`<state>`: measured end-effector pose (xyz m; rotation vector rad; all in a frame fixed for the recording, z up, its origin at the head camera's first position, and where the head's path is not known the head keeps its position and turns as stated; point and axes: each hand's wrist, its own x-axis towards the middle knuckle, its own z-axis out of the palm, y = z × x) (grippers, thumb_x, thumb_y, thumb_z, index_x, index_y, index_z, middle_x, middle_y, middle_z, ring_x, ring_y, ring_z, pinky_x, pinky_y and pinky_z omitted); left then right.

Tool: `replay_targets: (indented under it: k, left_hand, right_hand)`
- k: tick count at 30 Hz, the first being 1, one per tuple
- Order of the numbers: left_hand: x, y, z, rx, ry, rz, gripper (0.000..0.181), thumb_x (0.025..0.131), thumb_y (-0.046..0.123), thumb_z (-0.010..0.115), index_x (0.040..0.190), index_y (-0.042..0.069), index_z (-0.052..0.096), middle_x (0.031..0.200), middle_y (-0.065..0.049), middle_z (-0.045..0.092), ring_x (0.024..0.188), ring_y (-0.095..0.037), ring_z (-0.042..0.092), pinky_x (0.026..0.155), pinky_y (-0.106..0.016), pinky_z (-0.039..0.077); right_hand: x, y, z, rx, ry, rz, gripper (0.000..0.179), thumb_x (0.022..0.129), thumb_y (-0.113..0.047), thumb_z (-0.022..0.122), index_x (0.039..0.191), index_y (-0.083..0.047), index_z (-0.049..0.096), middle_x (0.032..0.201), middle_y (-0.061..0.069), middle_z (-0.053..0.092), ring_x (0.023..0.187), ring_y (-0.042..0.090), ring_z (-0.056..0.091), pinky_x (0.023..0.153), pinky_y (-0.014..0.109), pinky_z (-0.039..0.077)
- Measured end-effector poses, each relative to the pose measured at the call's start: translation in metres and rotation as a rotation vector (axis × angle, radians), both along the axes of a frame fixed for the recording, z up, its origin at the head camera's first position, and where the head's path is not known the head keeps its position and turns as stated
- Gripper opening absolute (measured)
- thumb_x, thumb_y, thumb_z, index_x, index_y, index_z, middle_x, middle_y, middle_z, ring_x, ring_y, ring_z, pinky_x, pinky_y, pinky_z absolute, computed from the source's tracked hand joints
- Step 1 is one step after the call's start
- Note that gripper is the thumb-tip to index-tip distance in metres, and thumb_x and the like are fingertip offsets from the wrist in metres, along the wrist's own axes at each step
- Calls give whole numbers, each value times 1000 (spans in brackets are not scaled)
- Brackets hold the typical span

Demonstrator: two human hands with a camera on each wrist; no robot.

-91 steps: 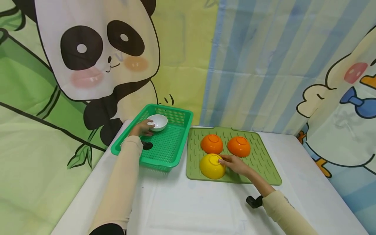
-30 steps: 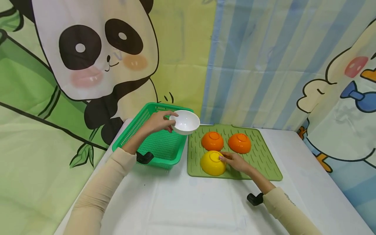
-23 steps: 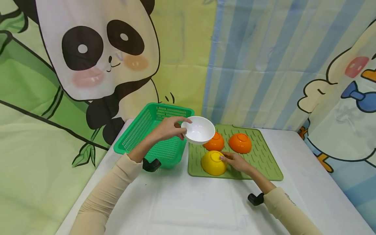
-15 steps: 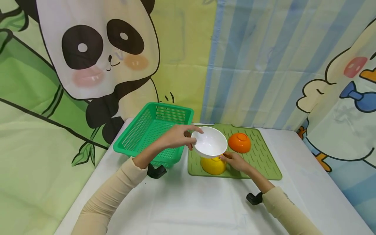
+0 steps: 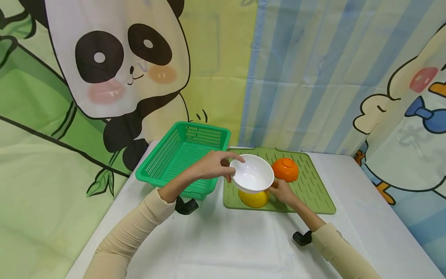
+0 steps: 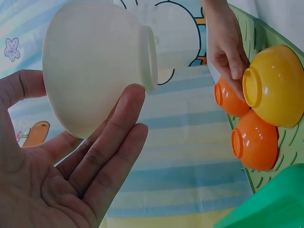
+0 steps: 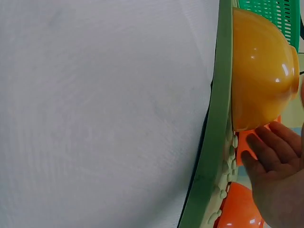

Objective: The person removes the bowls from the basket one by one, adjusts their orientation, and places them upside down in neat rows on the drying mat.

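In the head view a white bowl hangs tilted above the mat, its inside toward me. My left hand pinches it by its left rim; the left wrist view shows fingers spread around the bowl's outside. Below it a yellow bowl sits upside down, partly hidden by the white one. My right hand rests at the yellow bowl's right side, its fingers loosely bent against it in the right wrist view. Two upside-down orange bowls stand behind, one hidden in the head view.
A green drying mat lies under the overturned bowls on the white table. To its left stands a green perforated basket. A printed curtain hangs behind the table.
My left hand has lifted the white bowl from the basket and carried it right and toward me, over the yellow bowl. My right hand has stayed at the yellow bowl.
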<state>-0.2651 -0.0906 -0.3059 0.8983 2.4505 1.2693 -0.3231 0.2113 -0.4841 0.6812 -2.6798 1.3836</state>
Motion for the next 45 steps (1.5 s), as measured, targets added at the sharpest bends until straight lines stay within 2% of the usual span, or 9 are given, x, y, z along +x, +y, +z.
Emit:
replay_targets:
  k: [4,11,15,19,22,27,36,40,45]
  left_hand:
    - [-1,0,-1,-1,5,2,39,82,19,53,120,16,60,74,-1,67,62,-16,65,69,-30,52]
    - [-4,-1,-2,14,2,3,38,82,18,53,119,16,61,74,-2,67,62,-17,66,70,-30,51]
    - [-6,0,-1,14,-1,6,38,82,17,53,119,16,60,73,-3,67,62,-17,66,71,-32,52]
    - [-6,0,0,11,-2,9,37,83,17,53,120,16,60,74,-2,67,62,-17,66,73,-33,51]
    - [-5,0,1,13,-4,9,37,83,17,53,120,16,60,73,-2,67,62,-17,66,73,-34,51]
    - [-4,1,3,4,-2,4,38,83,17,54,120,16,60,71,-2,67,62,-16,65,73,-34,52]
    - [0,3,5,18,-3,-24,38,84,16,53,122,14,59,74,-2,67,63,-17,66,72,-33,52]
    - [3,2,6,28,3,-29,38,84,16,54,122,14,59,75,-2,68,63,-16,66,73,-36,52]
    - [4,1,6,34,14,-35,38,84,16,53,122,14,59,75,-2,67,63,-16,65,70,-30,52]
  right_hand:
    - [3,-1,9,-107,70,-39,37,90,-11,61,120,9,56,112,23,61,99,34,60,79,32,52]
    - [34,-5,66,-246,354,-42,38,93,2,48,131,10,45,125,28,51,116,39,47,91,18,41]
    - [45,-7,93,-285,612,4,51,98,-24,47,130,15,41,126,34,45,121,37,43,103,25,31]
    - [52,-13,113,-255,925,71,83,88,-52,52,125,21,38,123,39,43,123,36,41,106,36,27]
    - [54,-21,119,-220,1128,157,90,81,-54,62,122,22,38,122,38,43,122,37,41,105,39,30]
    - [54,-35,112,-144,1364,264,86,73,-50,73,120,16,44,119,31,47,117,36,45,101,39,36]
    - [51,-50,102,-50,1560,212,55,86,-34,65,117,8,48,117,22,52,120,29,46,100,37,36]
    - [49,-54,101,-45,1599,196,46,88,-29,63,115,7,49,116,22,54,121,28,46,100,36,36]
    - [48,-57,100,-64,1610,180,40,89,-24,62,112,7,50,114,22,55,120,28,47,100,35,37]
